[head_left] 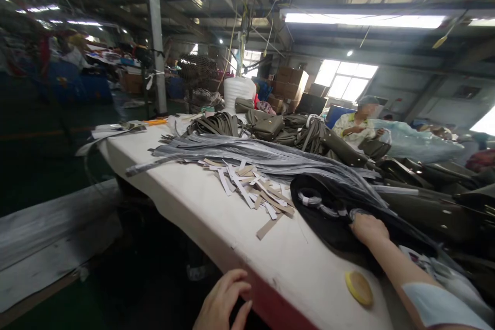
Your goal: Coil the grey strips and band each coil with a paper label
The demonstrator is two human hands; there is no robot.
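Note:
My right hand (370, 229) reaches over the table's right side, fingers curled down at a clear, ring-like coil (353, 213). That coil lies on a black, rounded fabric piece (320, 227). Another clear coil (309, 199) rests on the same black piece, to the left of my hand. My left hand (226, 299) is held off the table's near edge, fingers apart and holding nothing. Left of the black piece is a loose pile of white and tan strips (251, 185). Behind it stretches a bundle of long grey straps in clear wrap (247, 152).
The white-covered table (201, 201) has a round yellow-rimmed disc (359, 289) near its front edge. Dark olive bags (266, 126) and straps are heaped along the back and right. A person (361, 124) sits beyond them. A metal pole (155, 36) rises behind the left end.

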